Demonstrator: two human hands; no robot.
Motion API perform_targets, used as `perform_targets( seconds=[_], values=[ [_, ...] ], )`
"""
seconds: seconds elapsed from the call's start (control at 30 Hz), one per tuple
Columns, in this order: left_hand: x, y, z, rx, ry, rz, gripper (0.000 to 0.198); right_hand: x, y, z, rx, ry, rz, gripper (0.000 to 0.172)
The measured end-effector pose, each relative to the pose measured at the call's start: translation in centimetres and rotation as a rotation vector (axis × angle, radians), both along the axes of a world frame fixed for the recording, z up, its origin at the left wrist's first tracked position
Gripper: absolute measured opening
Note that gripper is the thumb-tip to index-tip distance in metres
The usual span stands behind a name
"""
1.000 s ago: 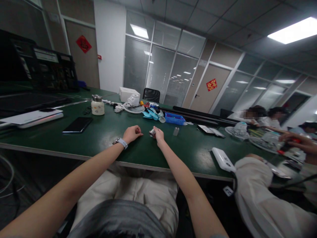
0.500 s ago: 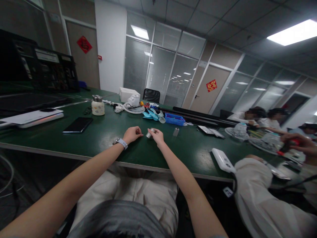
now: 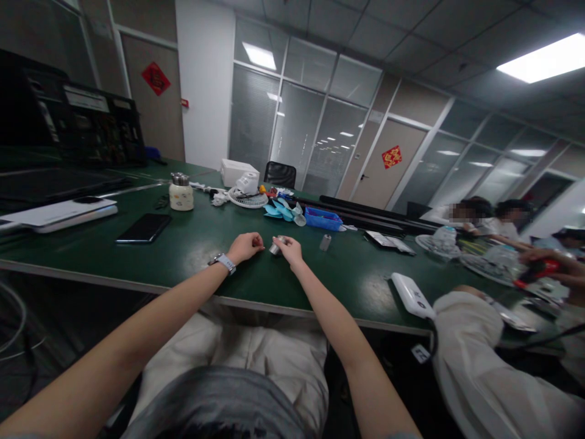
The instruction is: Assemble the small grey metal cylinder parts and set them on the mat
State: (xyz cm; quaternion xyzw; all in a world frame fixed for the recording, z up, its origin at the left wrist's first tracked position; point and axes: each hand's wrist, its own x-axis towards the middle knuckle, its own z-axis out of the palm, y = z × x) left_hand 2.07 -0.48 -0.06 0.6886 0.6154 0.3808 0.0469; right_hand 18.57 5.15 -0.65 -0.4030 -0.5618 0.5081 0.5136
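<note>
Metal cylinder (image 3: 274, 249), one, pinched in right hand (image 3: 289, 250) — seemingly a positioning step, next move calling for a steady pinch — left hand (image 3: 247, 246) just left, curled, contents cannot be told

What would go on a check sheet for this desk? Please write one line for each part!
Surface: green table, with light reflecting off it.
Job's things: metal cylinder in the right hand; another small metal piece on the table.
Clutter: phone, jar, light-blue blades, blue tray, white box.
Hands: right grips the cylinder; left hand is curled, unclear if it holds anything.
Cables: white cable beyond the table edge, lower left.
Surroundings: neighbour's pale sleeve at right; black chair beyond the table.
</note>
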Motion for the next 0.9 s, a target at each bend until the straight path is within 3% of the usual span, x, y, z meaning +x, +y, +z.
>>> perform_targets(
  seconds=[0.9],
  values=[
    [-0.04,0.11,-0.05,0.027,-0.075,-0.069,0.015,0.21,-0.29,0.0,0.072,-0.127,0.012,0.042]
  ],
)
